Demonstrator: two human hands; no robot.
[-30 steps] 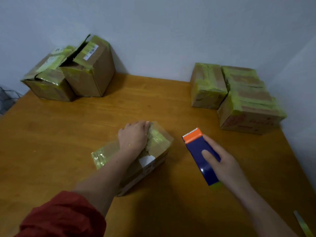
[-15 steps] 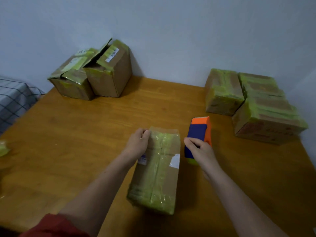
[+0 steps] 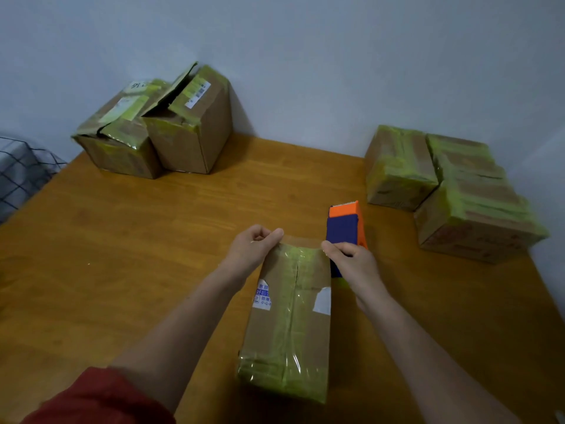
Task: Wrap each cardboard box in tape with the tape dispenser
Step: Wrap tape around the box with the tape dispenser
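Two far corners of the taped cardboard box [image 3: 290,316] are pinched. The left hand [image 3: 255,246] clenches thumb and curled fingers on the far left corner and the right hand [image 3: 351,260] does so on the far right one, so each grip is grasping the box. The box lies flat on the wooden desk [image 3: 153,240], its length running away from the person. Just beyond the box's right corner stands the blue and orange tape dispenser [image 3: 344,228], partly hidden by the right hand. Far left of the box sit two opened cartons [image 3: 183,139]; far right, a cluster of tape-wrapped boxes [image 3: 477,215]. Checked fabric [image 3: 21,169] shows past the desk's edge, left of the box. Both forearms reach forward along the box's sides, a red sleeve [image 3: 101,396] on the left arm.
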